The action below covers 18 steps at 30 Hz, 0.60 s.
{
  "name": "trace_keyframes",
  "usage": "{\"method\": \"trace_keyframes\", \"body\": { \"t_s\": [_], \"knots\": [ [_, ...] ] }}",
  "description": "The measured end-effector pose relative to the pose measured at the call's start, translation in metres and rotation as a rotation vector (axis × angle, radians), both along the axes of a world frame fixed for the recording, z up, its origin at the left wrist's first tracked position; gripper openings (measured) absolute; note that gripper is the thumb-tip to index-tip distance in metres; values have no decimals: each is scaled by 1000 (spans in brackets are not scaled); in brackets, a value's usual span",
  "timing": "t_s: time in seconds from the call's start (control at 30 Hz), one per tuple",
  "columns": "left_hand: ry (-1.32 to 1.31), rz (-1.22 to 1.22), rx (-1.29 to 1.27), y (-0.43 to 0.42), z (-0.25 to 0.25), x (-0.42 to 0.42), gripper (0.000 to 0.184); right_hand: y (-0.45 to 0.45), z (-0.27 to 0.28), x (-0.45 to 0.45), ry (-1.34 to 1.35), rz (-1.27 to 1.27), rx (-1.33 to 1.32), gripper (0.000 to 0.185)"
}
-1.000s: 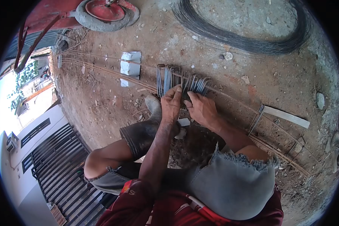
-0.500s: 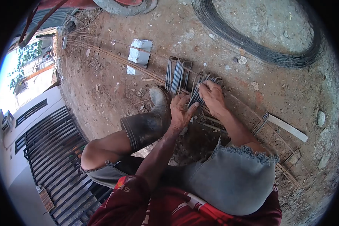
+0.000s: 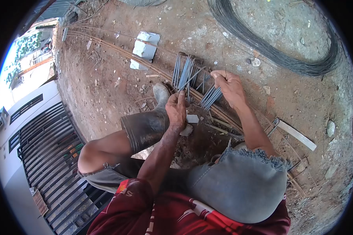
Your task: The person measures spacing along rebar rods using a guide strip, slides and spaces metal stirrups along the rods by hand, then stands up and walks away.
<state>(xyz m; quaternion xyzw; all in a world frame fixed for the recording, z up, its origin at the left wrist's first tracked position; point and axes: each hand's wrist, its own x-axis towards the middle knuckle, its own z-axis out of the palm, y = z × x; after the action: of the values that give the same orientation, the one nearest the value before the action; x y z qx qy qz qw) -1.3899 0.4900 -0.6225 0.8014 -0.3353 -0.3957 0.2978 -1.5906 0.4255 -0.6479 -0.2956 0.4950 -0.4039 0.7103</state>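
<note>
Bent steel stirrups (image 3: 183,72) stand bunched around long reinforcing bars (image 3: 117,49) on the dirt. A second bunch of stirrups (image 3: 211,98) sits to the right on the same bars. My left hand (image 3: 177,110) is closed, thumb and finger pinched on a stirrup at the near end of the left bunch. One stirrup leg slants from there up to the right. My right hand (image 3: 230,88) is just above the second bunch, its thumb and curled fingers pressed together. Whatever lies in that pinch is too small to make out.
A large coil of thin wire (image 3: 270,56) lies at upper right. A white block (image 3: 144,50) is by the bars. A flat strip (image 3: 297,135) lies at right, near a loose stirrup (image 3: 273,126). My boot (image 3: 159,94) stands left of the bunches; a barred gate (image 3: 53,156) is far left.
My hands have moved apart: the left slightly left and down, the right up and to the right. The right bunch of stirrups shows more openly, and one leg now slants between the bunches.
</note>
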Motion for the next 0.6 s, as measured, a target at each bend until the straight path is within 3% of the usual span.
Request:
{"method": "trace_keyframes", "body": {
  "t_s": [0.03, 0.17, 0.3, 0.37, 0.6],
  "knots": [
    [3, -4, -6, -1, 0, -2, 26, -1, 3, -2, 194, 30, -85, 21],
    [131, -69, -76, -3, -5, -1, 18, 15, 5, 17, 462, 218, -323, 24],
    [189, -142, 7, -13, 5, -1, 16, 36, 4, 55, 691, 419, -311, 24],
    [-209, -599, -231, -17, 0, 10, 19, 35, 14, 58, 710, 425, -302, 21],
    [-293, -699, -157, -44, 20, 4, 21, 37, 16, 63, 684, 401, -313, 15]
  ]
}}
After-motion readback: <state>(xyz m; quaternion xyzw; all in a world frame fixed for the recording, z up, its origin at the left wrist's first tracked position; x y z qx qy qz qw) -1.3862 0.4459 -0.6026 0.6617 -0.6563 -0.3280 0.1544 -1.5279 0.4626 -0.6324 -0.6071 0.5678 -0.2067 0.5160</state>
